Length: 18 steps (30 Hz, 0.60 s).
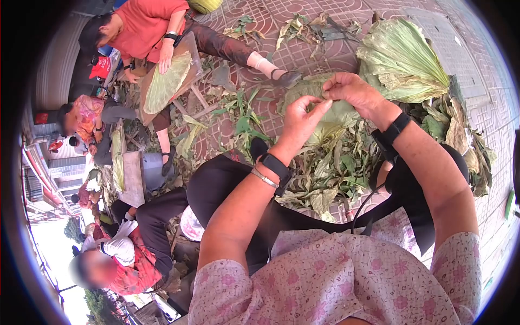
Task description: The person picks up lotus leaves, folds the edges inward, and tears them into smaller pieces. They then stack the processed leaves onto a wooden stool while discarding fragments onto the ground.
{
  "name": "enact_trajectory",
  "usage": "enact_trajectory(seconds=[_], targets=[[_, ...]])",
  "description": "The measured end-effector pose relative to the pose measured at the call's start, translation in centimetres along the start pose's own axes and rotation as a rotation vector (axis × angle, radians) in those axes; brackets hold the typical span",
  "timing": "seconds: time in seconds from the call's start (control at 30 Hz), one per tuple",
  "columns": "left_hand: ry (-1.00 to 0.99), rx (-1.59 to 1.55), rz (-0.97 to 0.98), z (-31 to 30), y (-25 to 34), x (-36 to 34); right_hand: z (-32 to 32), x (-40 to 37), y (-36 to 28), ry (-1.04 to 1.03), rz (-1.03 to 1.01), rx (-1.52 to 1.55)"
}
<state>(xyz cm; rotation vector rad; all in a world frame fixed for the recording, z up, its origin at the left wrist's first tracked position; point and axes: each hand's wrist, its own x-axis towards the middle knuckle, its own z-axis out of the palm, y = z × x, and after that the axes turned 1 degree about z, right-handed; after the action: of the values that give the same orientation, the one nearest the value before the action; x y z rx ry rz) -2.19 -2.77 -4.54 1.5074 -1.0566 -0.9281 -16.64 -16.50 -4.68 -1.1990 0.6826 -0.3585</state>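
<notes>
My left hand (pixel 303 119) and my right hand (pixel 355 93) meet in front of me, thumbs and fingers pinched together. Whatever lies between the fingertips is too small or hidden to make out. Below the hands lies a broad pale green leaf (pixel 345 112), partly covered by them. Under and in front of it spreads a heap of torn, dried leaf scraps (pixel 330 173), between my knees. To the right of my right hand, a stack of large fan-shaped leaves (pixel 401 59) rests on darker withered leaves (pixel 444 122).
A person in a red shirt (pixel 149 24) presses a fan-shaped leaf (pixel 169 81) on a tilted wooden board (pixel 193 54). More people sit along the left, one in a red patterned vest (pixel 142 265). Leaf scraps litter the red tiled pavement (pixel 279 24).
</notes>
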Motion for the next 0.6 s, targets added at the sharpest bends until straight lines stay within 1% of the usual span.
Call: enact_trajectory(seconds=[0.03,0.17,0.27,0.33,0.43,0.6], targets=[[-0.035,0.000,-0.021,-0.2,0.3,-0.1,-0.2,0.0,-0.3,-0.007,-0.027,-0.040],[-0.124,-0.018,-0.047,-0.1,0.1,-0.5,-0.3,-0.4,-2.0,-0.084,0.043,-0.088],[-0.095,-0.060,-0.023,0.1,-0.3,-0.5,-0.4,-0.6,-2.9,-0.146,0.032,-0.195],[-0.110,-0.052,-0.055,-0.1,0.0,-0.4,-0.8,-0.5,-2.9,-0.199,-0.011,-0.257],[-0.107,-0.052,-0.082,-0.2,0.0,-0.4,-1.0,-0.5,-3.0,-0.260,-0.013,-0.328],[-0.087,0.002,-0.090,-0.2,-0.5,-0.4,-0.3,-0.2,-2.1,-0.201,-0.114,-0.518]])
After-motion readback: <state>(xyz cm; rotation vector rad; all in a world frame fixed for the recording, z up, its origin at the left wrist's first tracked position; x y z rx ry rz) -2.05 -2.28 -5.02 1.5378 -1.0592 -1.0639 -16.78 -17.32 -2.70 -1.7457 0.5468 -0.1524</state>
